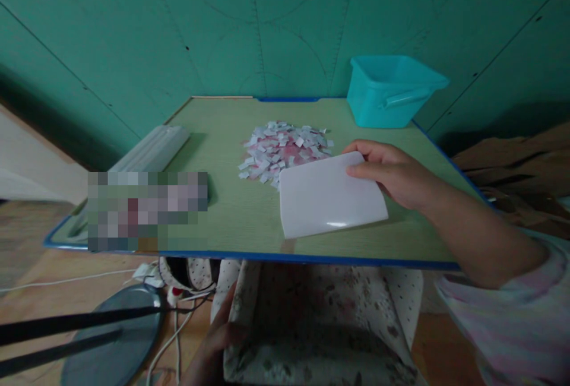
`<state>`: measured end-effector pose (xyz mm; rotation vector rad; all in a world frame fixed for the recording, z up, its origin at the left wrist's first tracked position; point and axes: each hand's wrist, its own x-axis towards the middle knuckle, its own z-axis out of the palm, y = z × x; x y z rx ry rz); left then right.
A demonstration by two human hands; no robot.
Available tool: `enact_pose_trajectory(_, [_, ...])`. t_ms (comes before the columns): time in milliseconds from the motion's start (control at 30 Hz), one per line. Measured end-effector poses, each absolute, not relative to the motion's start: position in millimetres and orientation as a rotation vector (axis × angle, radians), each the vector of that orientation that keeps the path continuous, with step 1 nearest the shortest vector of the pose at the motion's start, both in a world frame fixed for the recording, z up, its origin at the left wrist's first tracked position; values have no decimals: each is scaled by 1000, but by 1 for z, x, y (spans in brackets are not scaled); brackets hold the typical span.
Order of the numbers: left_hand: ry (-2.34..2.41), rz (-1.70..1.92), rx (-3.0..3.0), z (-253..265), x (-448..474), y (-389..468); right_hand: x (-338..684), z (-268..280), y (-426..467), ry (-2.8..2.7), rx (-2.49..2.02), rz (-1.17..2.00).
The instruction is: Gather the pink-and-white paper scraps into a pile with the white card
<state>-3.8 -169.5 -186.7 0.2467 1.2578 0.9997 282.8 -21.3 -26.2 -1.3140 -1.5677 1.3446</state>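
Observation:
My right hand [392,172] pinches the upper right corner of a white glossy sheet [332,196], thumb on the near face. The sheet is tilted over the table, with its far edge in front of a heap of small white and pink paper pieces [285,151]. Below the table's front edge, my left hand [225,329] is closed round the left side of a floral-patterned cloth item [320,320]. Some of its fingers are hidden, and what lies under the cloth I cannot make out.
A turquoise bucket [392,95] stands at the table's back right corner. A pale wrapped bundle [151,148] lies on the left, beside a blurred-out patch. The table [240,237] has a blue edge. On the floor are cables [178,326] and a round grey base [116,332].

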Motion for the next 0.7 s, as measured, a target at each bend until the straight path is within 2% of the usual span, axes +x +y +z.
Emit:
enact_pose_trajectory(233, [1286, 985, 198, -187, -10, -169, 283, -28, -20, -1535, -1295, 1429])
enact_pose_trajectory(700, [1338, 972, 201, -145, 5, -178, 280, -28, -22, -1509, -1238, 1537])
